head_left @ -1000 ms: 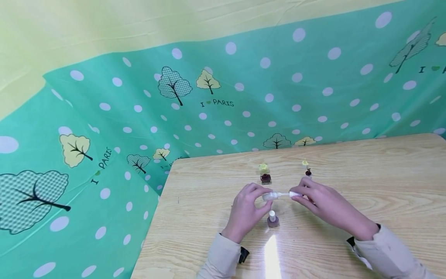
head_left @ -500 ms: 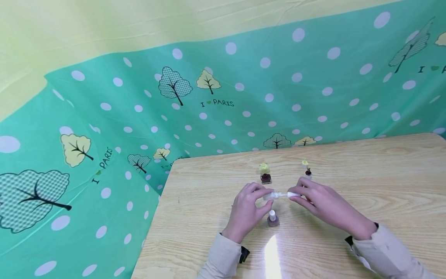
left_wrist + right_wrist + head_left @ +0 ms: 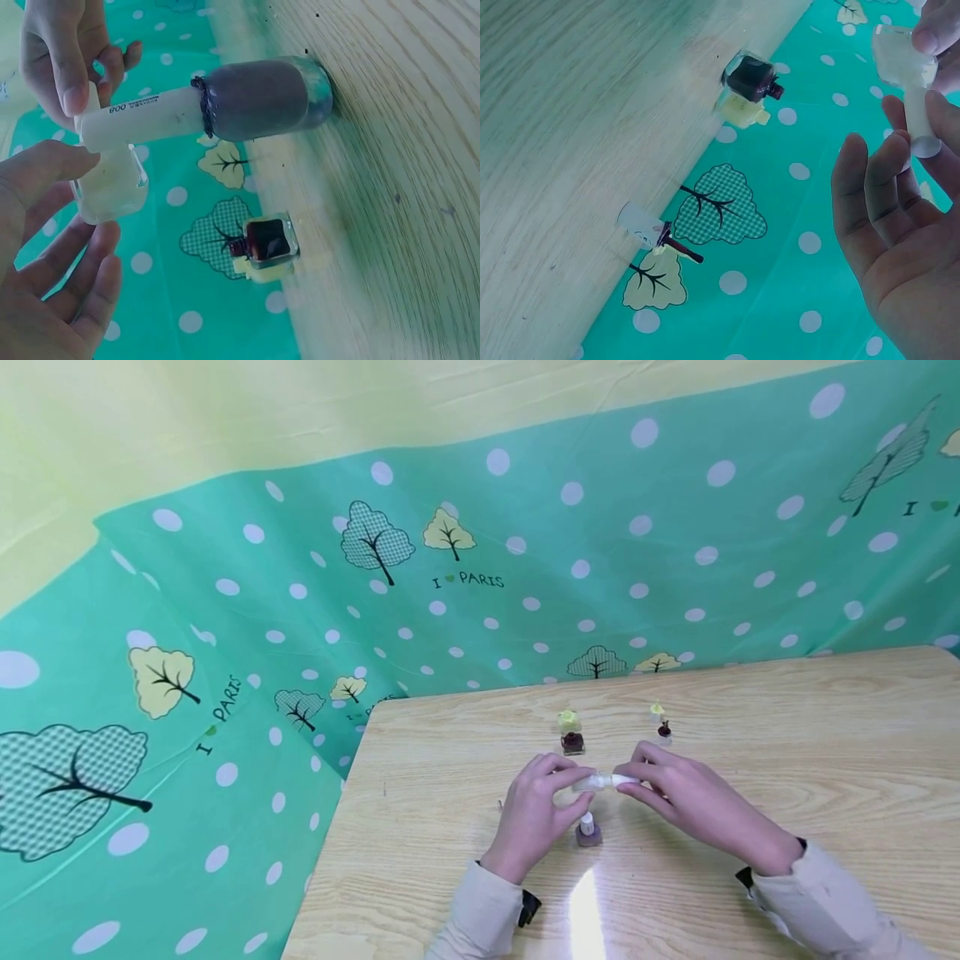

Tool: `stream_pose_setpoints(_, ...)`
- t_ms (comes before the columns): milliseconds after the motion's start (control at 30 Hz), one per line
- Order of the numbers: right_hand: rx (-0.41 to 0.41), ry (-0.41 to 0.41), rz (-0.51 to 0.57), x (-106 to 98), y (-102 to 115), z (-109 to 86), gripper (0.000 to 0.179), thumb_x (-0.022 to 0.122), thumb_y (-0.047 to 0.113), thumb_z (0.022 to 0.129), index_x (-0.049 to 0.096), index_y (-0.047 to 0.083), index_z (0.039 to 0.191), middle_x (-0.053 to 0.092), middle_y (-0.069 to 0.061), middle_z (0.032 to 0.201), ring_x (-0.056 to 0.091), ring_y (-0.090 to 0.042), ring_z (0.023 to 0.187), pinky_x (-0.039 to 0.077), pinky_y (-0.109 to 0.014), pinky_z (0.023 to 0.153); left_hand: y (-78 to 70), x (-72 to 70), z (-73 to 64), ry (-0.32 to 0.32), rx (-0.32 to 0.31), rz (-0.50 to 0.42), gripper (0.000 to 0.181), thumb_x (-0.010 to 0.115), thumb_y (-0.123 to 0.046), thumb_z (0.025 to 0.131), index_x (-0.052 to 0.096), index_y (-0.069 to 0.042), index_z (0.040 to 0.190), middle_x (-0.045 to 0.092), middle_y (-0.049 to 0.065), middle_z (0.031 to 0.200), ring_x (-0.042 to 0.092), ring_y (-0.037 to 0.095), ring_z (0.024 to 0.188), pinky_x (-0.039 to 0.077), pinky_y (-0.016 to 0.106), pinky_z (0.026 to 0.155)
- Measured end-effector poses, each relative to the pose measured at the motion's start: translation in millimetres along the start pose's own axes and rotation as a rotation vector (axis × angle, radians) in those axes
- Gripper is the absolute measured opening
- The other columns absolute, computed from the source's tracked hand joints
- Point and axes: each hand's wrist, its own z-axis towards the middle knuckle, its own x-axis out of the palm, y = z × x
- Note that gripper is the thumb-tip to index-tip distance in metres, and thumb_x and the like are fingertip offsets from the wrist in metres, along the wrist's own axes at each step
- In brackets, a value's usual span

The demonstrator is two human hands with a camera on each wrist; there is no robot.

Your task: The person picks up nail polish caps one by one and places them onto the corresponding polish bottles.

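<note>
My left hand (image 3: 525, 818) pinches a nail polish bottle (image 3: 112, 187) with whitish, see-through contents, tipped on its side above the table. My right hand (image 3: 686, 797) grips the white brush cap (image 3: 917, 120) between thumb and fingers. Cap and bottle are in line, the cap at the bottle's neck; whether it is fully seated I cannot tell. Just below the hands stands a purple nail polish bottle (image 3: 588, 836), upright with its white cap (image 3: 142, 118) on. In the left wrist view that capped bottle partly covers the held one.
Behind the hands are an uncapped dark red nail polish bottle (image 3: 572, 743) and a pale yellow one (image 3: 568, 721). To their right a dark red brush cap (image 3: 640, 224) stands brush up, near a yellowish brush cap (image 3: 657, 710). A green curtain (image 3: 450, 635) hangs behind the wooden table (image 3: 420, 760).
My right hand has moved left, bringing the cap up to the bottle's neck; the brush stem seen between them earlier has gone inside. My left hand has barely shifted.
</note>
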Motion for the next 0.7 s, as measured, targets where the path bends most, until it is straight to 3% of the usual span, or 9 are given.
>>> stream_pose_setpoints(200, 0.003, 0.009, 0.006, 2.5, 2.5, 2.8, 0.011, 0.064, 0.028, 0.097, 0.074, 0.025, 0.101, 0.045, 0.018, 0.085, 0.040, 0.004, 0.064, 0.040, -0.017, 0.055, -4.2, -0.7, 1.8, 0.011, -0.005, -0.029, 0.026, 0.082, -0.019, 0.082, 0.077, -0.016, 0.107, 0.070, -0.004, 0.102, 0.062, 0.010, 0.092, 0.051, 0.015, 0.080)
stream_pose_setpoints(467, 0.011, 0.029, 0.003, 3.2, 1.7, 2.5, 0.013, 0.063, 0.028, 0.098, 0.074, 0.023, 0.101, 0.045, 0.018, 0.084, 0.040, 0.004, 0.064, 0.042, -0.018, 0.057, -4.2, 2.0, 3.0, 0.003, 0.040, -0.017, 0.025, 0.081, -0.019, 0.083, 0.077, -0.015, 0.107, 0.069, -0.004, 0.101, 0.060, 0.009, 0.089, 0.047, 0.010, 0.074)
stream_pose_setpoints(700, 0.009, 0.101, 0.107, 2.4, -2.1, 1.4, 0.017, 0.054, 0.028, 0.103, 0.069, 0.027, 0.095, 0.050, 0.019, 0.085, 0.046, 0.005, 0.070, 0.047, -0.022, 0.065, -3.4, 4.5, 0.6, -0.021, 0.077, -0.009, 0.026, 0.082, -0.018, 0.081, 0.078, -0.017, 0.107, 0.069, -0.006, 0.099, 0.061, 0.007, 0.088, 0.047, 0.010, 0.077)
